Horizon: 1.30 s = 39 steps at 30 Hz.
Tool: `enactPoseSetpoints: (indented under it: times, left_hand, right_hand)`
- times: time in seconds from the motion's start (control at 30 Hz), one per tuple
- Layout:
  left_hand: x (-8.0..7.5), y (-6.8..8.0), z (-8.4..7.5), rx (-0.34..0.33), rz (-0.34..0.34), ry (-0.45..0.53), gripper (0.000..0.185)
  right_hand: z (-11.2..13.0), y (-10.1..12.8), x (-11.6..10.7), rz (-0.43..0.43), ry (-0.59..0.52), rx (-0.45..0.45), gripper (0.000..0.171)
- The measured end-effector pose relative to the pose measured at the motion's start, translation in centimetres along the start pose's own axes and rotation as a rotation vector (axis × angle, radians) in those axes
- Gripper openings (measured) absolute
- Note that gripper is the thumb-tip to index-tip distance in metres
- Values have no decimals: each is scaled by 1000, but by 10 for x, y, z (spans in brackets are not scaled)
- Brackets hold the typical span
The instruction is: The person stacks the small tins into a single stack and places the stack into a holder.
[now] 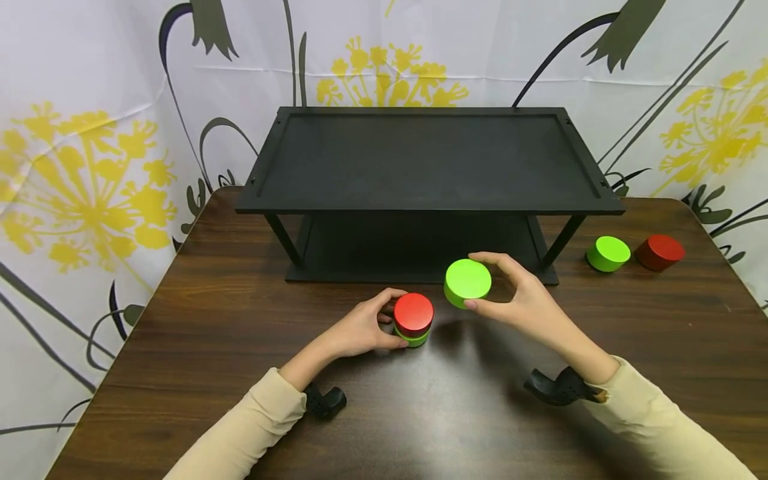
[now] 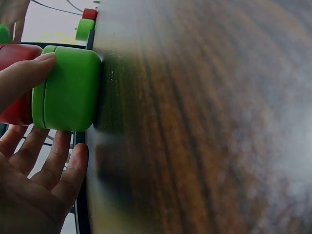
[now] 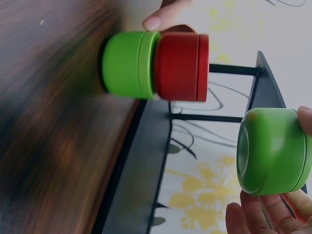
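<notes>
A small round red jar [image 1: 414, 313] stands on top of a lidded green jar [image 2: 73, 90], which sits on the table. My left hand [image 1: 363, 327] grips this stack from the left, its thumb on the lower green jar near the seam with the red one. In the right wrist view the red jar [image 3: 179, 67] is squarely stacked on the green jar [image 3: 124, 64]. To the right and above the tabletop, my right hand [image 1: 522, 293] pinches another green jar [image 1: 468, 280] between thumb and fingers. That jar [image 3: 273, 151] is held upright, apart from the stack.
Behind the hands stands a black two-level shelf [image 1: 420, 160], its lower level [image 1: 414, 247] close to the tabletop. Right of it, a green jar [image 1: 609, 254] and a red jar [image 1: 660, 252] sit side by side on the brown wooden table [image 1: 660, 347]. A flowered curtain [image 1: 78, 187] hangs behind.
</notes>
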<state>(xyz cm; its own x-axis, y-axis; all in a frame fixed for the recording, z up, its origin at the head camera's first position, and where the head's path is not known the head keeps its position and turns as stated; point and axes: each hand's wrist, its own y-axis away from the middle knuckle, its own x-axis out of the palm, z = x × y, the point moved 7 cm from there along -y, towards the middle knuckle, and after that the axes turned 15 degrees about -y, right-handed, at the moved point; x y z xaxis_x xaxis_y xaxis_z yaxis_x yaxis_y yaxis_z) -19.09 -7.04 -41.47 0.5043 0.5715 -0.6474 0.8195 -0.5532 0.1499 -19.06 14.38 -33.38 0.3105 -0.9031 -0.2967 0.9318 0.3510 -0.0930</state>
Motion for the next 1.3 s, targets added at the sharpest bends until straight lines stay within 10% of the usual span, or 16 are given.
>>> enactPoseSetpoints:
  times: [1.3]
  left_hand:
    - [2,-2,-9,37,-2,-35,68]
  right_hand:
    - [-2,-8,61,112,-140,-47,61]
